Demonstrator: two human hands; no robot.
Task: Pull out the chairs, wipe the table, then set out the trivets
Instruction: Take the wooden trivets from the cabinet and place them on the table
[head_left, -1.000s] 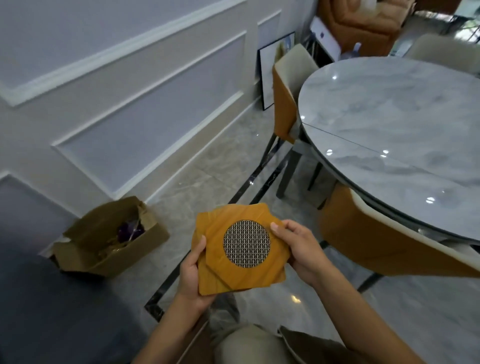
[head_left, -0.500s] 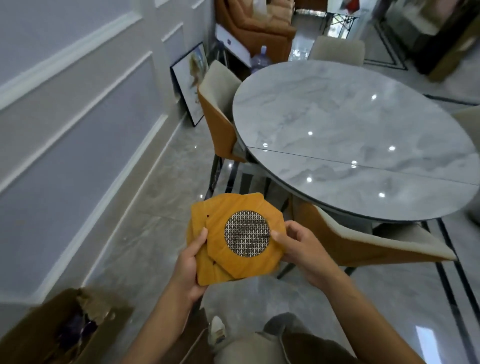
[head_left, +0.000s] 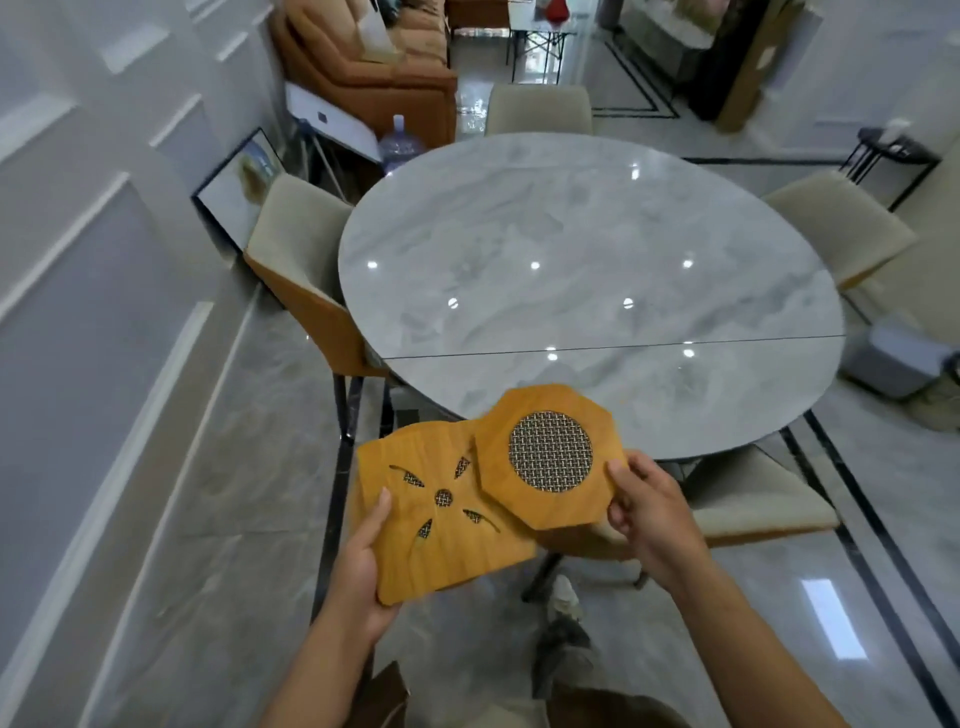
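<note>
Left hand (head_left: 363, 561), grip pinching the square leaf-cut trivet (head_left: 447, 545) at its left edge, thumb on top; right hand (head_left: 652, 514), grip pinching the octagonal mesh trivet (head_left: 550, 514) by its right rim, overlapping the square one. Both seem light, stiff wood: hold by rims. Beyond, the marble counter (head_left: 587, 249)

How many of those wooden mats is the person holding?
2. The octagonal yellow wooden trivet with a round mesh centre is pinched in the right hand. The square yellow wooden trivet with leaf cut-outs is in the left hand. Others may hide beneath it.
</note>
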